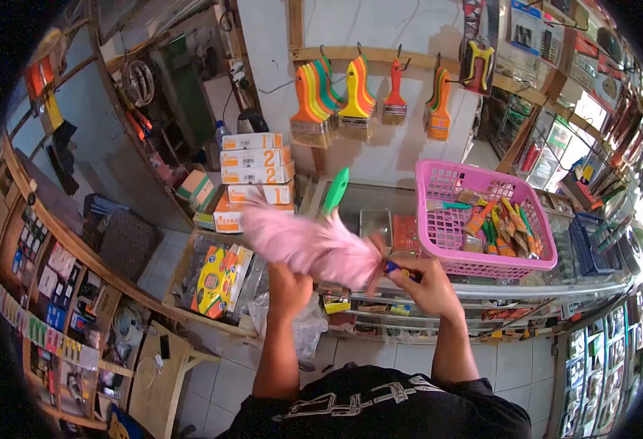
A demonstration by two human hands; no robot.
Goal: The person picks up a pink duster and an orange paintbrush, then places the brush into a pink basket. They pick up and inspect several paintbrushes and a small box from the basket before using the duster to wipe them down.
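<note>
Currently, both hands work a pink feather duster (314, 245) held at chest height, above the glass-topped surface (482, 291) and just left of the pink basket (446, 219). The right hand (427, 282) is clenched around the dark handle end of the duster, with the fingers (409, 272) wrapped where the feathers gather. The left hand (290, 282) is raised under the blurred feather head; its fingers are hidden behind the feathers, so whether they grasp or merely support cannot be told.

A green-handled brush (334, 192) stands up behind the feathers. The basket holds loose paintbrushes with orange and green handles. More paintbrushes (336, 99) hang from hooks on the wall rail above, and a stack of white and orange boxes (257, 172) sits to the left.

Handling notes, as judgement:
- Keep the right-hand grip close to the feather root; this gives control of the head.
- Keep the left hand light on the feathers; a hard squeeze may bend or shed them.
- Work clear of the basket rim and the green-handled brush, since the feathers may snag there.
</note>
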